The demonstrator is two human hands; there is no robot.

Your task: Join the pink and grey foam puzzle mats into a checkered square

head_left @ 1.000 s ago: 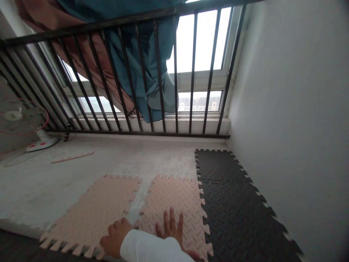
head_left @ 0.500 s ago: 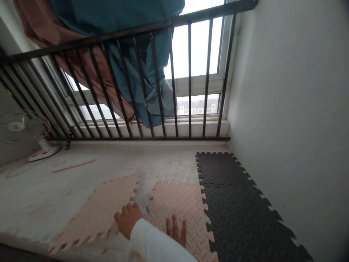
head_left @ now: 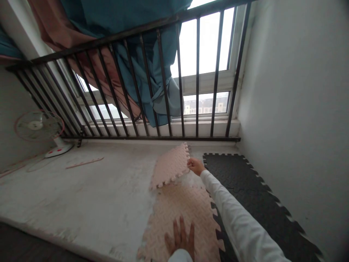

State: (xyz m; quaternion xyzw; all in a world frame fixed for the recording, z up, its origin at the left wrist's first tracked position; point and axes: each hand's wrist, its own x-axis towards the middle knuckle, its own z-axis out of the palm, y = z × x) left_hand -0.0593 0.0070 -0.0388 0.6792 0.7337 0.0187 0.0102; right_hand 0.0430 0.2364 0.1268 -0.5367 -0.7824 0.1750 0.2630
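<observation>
nearest, at the bottom of the frame: left hand [head_left: 180,238] palm down, fingers spread wide and flat on a pink foam mat tile [head_left: 174,218], holding nothing. just ahead, right hand [head_left: 195,165] at the end of a white sleeve [head_left: 234,214], fingers pinched shut on the edge of a second pink foam tile [head_left: 169,165], tilted, just beyond the first. to the right, a black interlocking foam mat [head_left: 245,182] along the white wall [head_left: 286,91]. across the concrete floor [head_left: 81,193], a thin pink strip [head_left: 84,162] and, far left, a white-based electric fan [head_left: 38,125]. farther on, a black iron railing [head_left: 163,137] before a bright window [head_left: 207,47] — teal curtain [head_left: 147,72] and brown curtain [head_left: 95,72] bunched at upper left.
</observation>
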